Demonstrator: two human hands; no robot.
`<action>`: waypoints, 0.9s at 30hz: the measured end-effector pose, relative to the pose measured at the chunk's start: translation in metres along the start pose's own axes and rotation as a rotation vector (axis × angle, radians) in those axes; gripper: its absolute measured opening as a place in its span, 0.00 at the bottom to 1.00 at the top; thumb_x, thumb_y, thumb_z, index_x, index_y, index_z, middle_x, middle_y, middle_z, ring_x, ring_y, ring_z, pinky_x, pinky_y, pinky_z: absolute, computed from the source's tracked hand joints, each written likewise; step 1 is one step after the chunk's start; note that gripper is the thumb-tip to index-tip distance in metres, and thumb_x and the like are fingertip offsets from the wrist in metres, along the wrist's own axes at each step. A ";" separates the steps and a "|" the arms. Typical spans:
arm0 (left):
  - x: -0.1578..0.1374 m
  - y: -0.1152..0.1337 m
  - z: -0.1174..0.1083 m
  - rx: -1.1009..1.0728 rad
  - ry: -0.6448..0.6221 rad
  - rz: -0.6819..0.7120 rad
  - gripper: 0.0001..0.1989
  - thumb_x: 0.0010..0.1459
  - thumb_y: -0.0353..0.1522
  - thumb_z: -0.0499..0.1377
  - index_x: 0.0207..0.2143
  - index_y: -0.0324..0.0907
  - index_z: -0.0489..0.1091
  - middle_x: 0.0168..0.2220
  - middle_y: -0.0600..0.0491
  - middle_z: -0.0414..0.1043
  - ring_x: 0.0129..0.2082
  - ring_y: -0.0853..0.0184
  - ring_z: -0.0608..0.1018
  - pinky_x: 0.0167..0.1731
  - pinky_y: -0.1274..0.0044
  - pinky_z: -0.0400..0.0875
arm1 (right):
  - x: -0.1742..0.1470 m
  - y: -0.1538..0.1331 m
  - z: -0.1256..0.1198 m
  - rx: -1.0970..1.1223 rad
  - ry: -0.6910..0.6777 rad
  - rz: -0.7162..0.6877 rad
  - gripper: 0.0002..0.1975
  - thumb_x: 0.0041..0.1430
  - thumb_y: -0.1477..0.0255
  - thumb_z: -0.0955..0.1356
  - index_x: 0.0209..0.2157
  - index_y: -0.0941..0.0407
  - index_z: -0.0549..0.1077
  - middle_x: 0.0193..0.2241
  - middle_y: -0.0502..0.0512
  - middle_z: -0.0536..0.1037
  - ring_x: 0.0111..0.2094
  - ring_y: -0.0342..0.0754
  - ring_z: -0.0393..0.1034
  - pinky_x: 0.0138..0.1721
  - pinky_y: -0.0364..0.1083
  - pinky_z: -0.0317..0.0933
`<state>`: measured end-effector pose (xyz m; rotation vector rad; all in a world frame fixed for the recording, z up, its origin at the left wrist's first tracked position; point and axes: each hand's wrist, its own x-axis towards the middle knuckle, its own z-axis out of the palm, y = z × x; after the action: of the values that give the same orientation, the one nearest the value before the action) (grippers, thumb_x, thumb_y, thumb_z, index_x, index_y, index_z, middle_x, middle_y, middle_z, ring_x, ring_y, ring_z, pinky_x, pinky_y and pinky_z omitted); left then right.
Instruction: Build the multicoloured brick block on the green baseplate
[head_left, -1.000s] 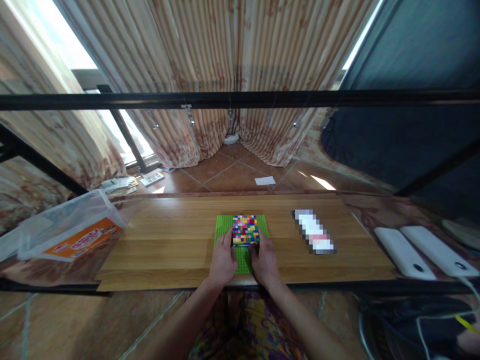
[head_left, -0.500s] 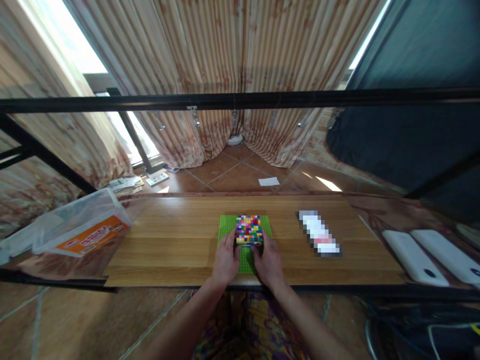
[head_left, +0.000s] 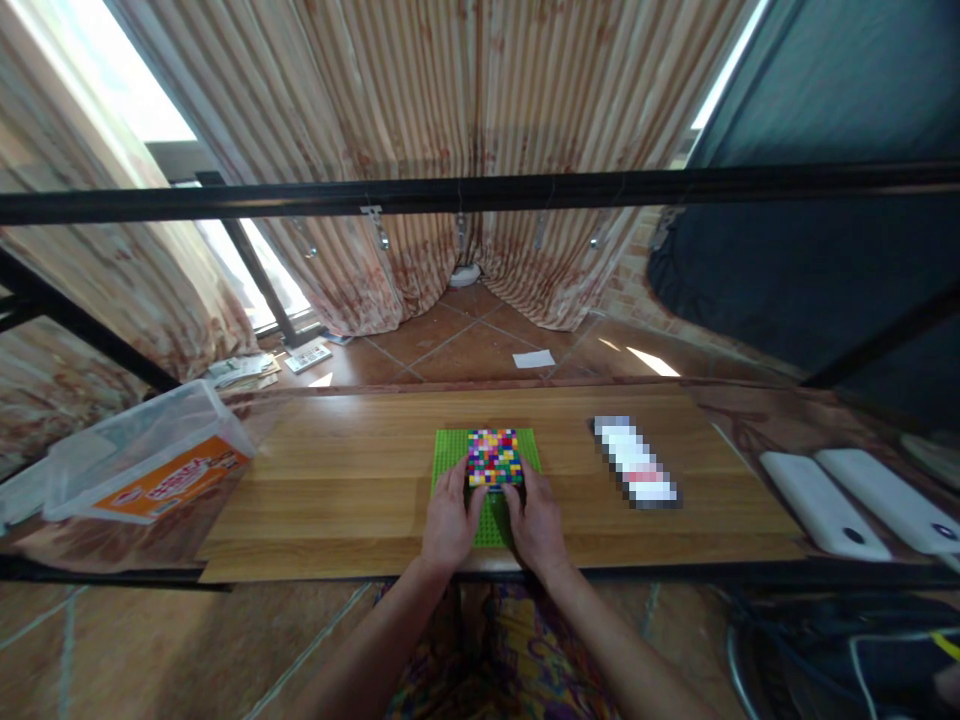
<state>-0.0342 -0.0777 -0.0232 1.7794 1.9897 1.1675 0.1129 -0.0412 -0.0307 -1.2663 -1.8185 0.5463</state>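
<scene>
Centre of the frame, low down: the multicoloured brick block (head_left: 493, 458) sits on the green baseplate (head_left: 450, 450), taking up the plate's upper middle part, with bare green to its left, to its right and below it. Both hands come at it from the lower edge of the picture. The left hand (head_left: 448, 520) has its fingers lying close together, tips touching the block's lower left corner and near edge; the right hand (head_left: 536, 520) mirrors it, fingers likewise together and curled against the lower right corner. So the block lies straight ahead of both sets of fingertips, up the frame from the knuckles, and neither hand is clearly the nearer one. The block looks about square, no obvious long axis; the baseplate runs longer toward the person. Whether the thumbs press underneath or on top, I cannot tell. All this rests on the wooden board (head_left: 337, 480), mid-frame.
</scene>
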 end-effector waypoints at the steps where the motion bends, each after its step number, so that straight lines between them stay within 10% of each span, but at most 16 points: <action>1: 0.000 0.001 -0.001 -0.003 -0.001 0.003 0.26 0.64 0.40 0.52 0.62 0.40 0.57 0.54 0.41 0.69 0.54 0.59 0.72 0.54 0.63 0.69 | 0.000 0.000 0.000 -0.001 0.005 0.000 0.27 0.66 0.62 0.60 0.63 0.58 0.61 0.50 0.66 0.74 0.51 0.57 0.68 0.52 0.58 0.63; 27: 0.000 0.005 -0.008 -0.127 0.019 -0.060 0.23 0.62 0.40 0.55 0.58 0.43 0.65 0.51 0.45 0.72 0.52 0.61 0.73 0.54 0.65 0.69 | -0.001 -0.003 -0.002 0.021 0.025 0.019 0.24 0.65 0.62 0.61 0.58 0.58 0.66 0.49 0.65 0.75 0.50 0.56 0.69 0.51 0.57 0.64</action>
<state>-0.0352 -0.0808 -0.0147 1.6420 1.9189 1.2668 0.1135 -0.0436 -0.0281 -1.2723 -1.7777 0.5563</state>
